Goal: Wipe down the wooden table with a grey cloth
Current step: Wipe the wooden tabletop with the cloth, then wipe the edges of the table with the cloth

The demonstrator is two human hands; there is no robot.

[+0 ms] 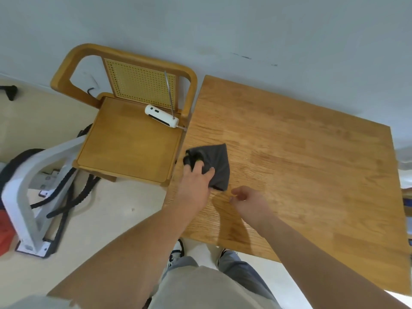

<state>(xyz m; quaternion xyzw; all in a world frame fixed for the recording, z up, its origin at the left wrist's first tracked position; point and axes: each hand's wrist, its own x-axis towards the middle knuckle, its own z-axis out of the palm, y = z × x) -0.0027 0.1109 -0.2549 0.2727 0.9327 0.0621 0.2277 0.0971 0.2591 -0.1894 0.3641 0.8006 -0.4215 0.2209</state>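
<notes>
Plainly, the grey cloth point(219, 166) lies on the wooden table point(301, 152) at the edge nearest the chair point(129, 148). It is folded into a rough diamond whose long axis runs from the person towards the wall. The left hand point(196, 186) is on its chair-side end, fingers curled into the bunched fabric and thumb laid over the top. The right hand point(249, 201) hovers just beside the cloth's near corner, on the side away from the chair, loosely curled and holding nothing. Nearly all of the board stretches away from the chair, so I'd guess the stroke must go that way, led by the left hand.
</notes>
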